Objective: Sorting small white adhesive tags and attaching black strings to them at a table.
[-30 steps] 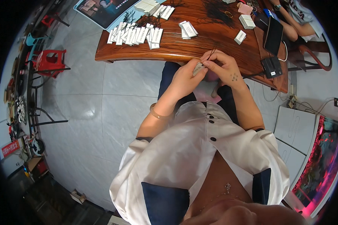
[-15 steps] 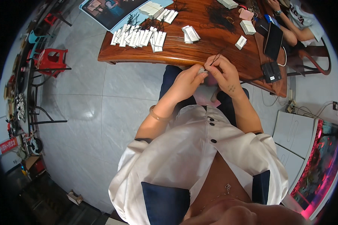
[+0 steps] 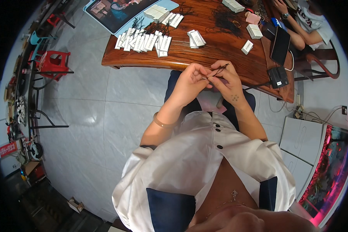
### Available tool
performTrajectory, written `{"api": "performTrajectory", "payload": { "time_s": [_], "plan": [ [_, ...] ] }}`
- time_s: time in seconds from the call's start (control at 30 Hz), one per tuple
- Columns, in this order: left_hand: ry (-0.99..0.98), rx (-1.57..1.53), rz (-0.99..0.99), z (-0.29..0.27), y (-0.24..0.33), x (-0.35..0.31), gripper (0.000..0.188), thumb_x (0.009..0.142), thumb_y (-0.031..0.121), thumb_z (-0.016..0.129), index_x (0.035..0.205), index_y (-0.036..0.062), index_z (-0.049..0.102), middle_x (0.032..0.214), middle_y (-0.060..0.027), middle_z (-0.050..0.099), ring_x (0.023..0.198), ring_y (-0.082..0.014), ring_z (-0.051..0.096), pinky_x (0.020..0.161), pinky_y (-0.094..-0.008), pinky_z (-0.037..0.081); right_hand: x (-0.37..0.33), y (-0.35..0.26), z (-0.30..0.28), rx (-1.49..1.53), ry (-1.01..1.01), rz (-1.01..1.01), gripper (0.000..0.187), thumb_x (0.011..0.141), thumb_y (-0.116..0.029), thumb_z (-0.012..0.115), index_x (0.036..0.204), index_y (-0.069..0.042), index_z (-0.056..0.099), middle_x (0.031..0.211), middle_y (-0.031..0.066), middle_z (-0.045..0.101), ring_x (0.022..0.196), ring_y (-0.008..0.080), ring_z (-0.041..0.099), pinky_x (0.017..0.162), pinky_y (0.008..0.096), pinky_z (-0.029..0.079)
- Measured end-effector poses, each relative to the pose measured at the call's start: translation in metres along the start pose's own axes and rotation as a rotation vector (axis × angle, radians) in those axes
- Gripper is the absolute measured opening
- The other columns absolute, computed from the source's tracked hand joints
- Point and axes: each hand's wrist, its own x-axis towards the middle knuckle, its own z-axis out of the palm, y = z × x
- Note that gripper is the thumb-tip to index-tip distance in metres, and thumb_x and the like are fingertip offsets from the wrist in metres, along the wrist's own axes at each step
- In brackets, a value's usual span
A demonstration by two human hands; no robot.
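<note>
My left hand (image 3: 190, 86) and my right hand (image 3: 227, 83) meet just off the near edge of the wooden table, above my lap. A thin black cord (image 3: 222, 69) is pinched in my right hand, its loose end sticking up past the fingers. The left fingertips press together against the right ones. A small pale sliver shows at the left fingertips, too little to name. On the table, many white tags (image 3: 143, 41) with black strings lie fanned at the left. A smaller group of tags (image 3: 196, 38) lies in the middle, and a single tag (image 3: 247, 46) to the right.
A tangle of black cords (image 3: 222, 21) spreads on the table (image 3: 216, 54), near a white card stack (image 3: 254, 31). A large picture mat (image 3: 123, 27) lies far left. A tablet (image 3: 280, 45) and black box (image 3: 278, 77) stand right. Another person's arm (image 3: 294, 29) rests beyond.
My left hand has turned and its fingers now curl toward the right fingertips. The pale piece seen there earlier is mostly hidden. The cord now slants to the right above my right hand.
</note>
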Motion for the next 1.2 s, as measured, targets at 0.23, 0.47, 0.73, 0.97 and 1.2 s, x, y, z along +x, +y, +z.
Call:
{"api": "performTrajectory", "payload": {
  "time_s": [0.23, 0.47, 0.73, 0.97, 1.2],
  "plan": [
    [0.05, 0.693, 0.211, 0.009, 0.008, -0.008, 0.012, 0.085, -0.007, 0.057, 0.094, -0.0028, 0.062, 0.105, -0.0112, 0.06, 0.088, -0.0143, 0.062, 0.074, -0.0235, 0.05, 0.002, 0.0, -0.012, 0.377, 0.231, 0.244, 0.008, 0.084, 0.0, 0.064, 0.092, 0.001, 0.063, 0.093, 0.0057, 0.06, 0.079, 0.0134, 0.057, 0.07, 0.0233, 0.047],
    [0.191, 0.316, 0.035, 0.006, -0.003, 0.001, 0.01, 0.091, 0.003, 0.057, 0.092, -0.0032, 0.065, 0.094, -0.0089, 0.066, 0.082, -0.0101, 0.061, 0.068, -0.0231, 0.049, -0.003, -0.013, -0.002, -0.19, -0.041, -0.248, 0.018, 0.071, -0.002, 0.073, 0.086, -0.005, 0.066, 0.086, 0.0081, 0.063, 0.077, 0.0239, 0.062, 0.069, 0.031, 0.05],
    [0.181, 0.137, 0.029, 0.008, -0.004, -0.004, 0.009, 0.093, 0.002, 0.053, 0.1, -0.0037, 0.054, 0.093, -0.0116, 0.065, 0.08, -0.0131, 0.063, 0.067, -0.024, 0.054, -0.008, -0.009, -0.003, -0.14, -0.026, -0.123, 0.016, 0.071, -0.002, 0.072, 0.086, -0.004, 0.067, 0.085, 0.0087, 0.062, 0.075, 0.0221, 0.061, 0.065, 0.0306, 0.048],
    [-0.004, 0.11, -0.2, 0.01, 0.01, -0.007, 0.012, 0.092, 0.002, 0.054, 0.101, -0.0068, 0.057, 0.094, -0.0136, 0.065, 0.082, -0.0208, 0.068, 0.068, -0.0278, 0.057, -0.001, -0.001, -0.027, 0.169, -0.156, 0.171, 0.015, 0.075, -0.002, 0.073, 0.088, -0.002, 0.066, 0.085, 0.0042, 0.059, 0.073, 0.0115, 0.055, 0.063, 0.0233, 0.044],
    [0.03, 0.161, -0.143, 0.011, 0.002, -0.005, 0.012, 0.091, 0.001, 0.056, 0.1, -0.0068, 0.058, 0.095, -0.013, 0.065, 0.083, -0.0201, 0.067, 0.07, -0.0274, 0.056, 0.006, -0.007, -0.026, 0.083, -0.126, -0.004, 0.022, 0.07, 0.001, 0.076, 0.089, -0.002, 0.065, 0.087, 0.0057, 0.057, 0.071, 0.011, 0.054, 0.056, 0.0211, 0.043]
  ]
}}
